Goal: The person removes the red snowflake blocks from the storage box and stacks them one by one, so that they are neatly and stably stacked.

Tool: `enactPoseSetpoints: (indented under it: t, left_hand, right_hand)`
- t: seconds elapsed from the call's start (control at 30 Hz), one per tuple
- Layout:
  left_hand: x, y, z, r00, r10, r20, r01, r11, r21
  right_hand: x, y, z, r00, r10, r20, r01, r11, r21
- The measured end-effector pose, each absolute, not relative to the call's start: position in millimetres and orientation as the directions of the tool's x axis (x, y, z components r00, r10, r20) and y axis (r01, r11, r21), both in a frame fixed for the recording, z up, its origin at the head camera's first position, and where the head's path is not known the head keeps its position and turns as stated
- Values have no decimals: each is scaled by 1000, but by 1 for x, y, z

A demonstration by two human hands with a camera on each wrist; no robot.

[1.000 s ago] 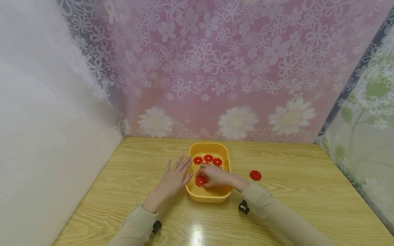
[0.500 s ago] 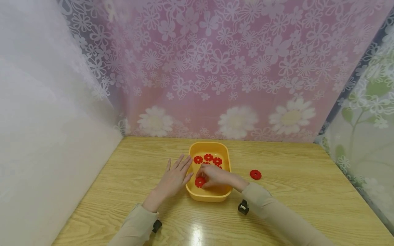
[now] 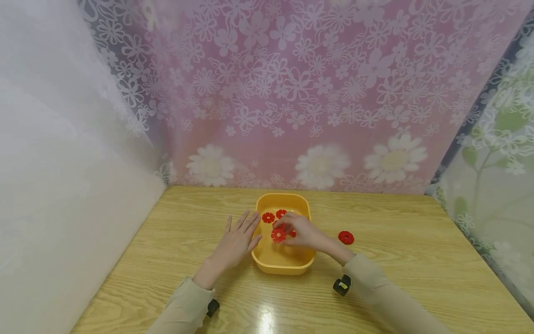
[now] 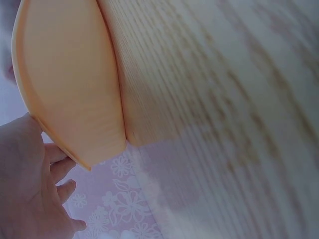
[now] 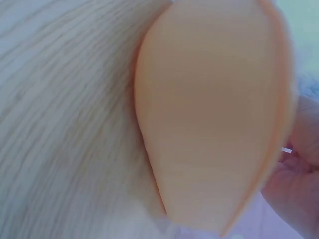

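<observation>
We saw the right hand (image 3: 306,232) pinching a red disc (image 3: 275,236) over the yellow tub (image 3: 283,269), right of the left hand (image 3: 233,243), which lay spread against the rim.

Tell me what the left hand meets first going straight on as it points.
The yellow tub, most likely at its side: the left hand appears to touch the rim there, though its exact height is hard to judge.

Tub (image 3: 283,270) stood on desk (image 3: 200,208) before curtain (image 3: 292,93), left grip (image 3: 235,241) at its left rim, right grip (image 3: 304,233) over its interior. Discs (image 3: 268,217) lay toward its far end; another disc (image 3: 346,238) on the desk, to the right.
</observation>
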State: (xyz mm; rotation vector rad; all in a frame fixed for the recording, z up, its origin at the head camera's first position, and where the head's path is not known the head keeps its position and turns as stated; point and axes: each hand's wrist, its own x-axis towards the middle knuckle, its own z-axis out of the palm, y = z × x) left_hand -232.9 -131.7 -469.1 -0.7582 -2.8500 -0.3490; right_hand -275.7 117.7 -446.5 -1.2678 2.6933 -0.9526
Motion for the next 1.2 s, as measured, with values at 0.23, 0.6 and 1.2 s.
enactPoseSetpoints:
  t: [0.23, 0.6, 1.2]
  left_hand:
    - [-233, -132, -470, -858, 465, 217, 504, 844, 184]
    - [-233, -133, -471, -855, 470, 219, 509, 840, 186]
    - [-233, -131, -471, -846, 469, 254, 520, 831, 198]
  right_hand:
    - [-268, 142, -435, -747, -613, 258, -620, 501, -604]
    - [-266, 168, -435, -781, -518, 349, -609, 507, -610]
    - [-262, 209, -442, -808, -425, 409, -589, 550, -592]
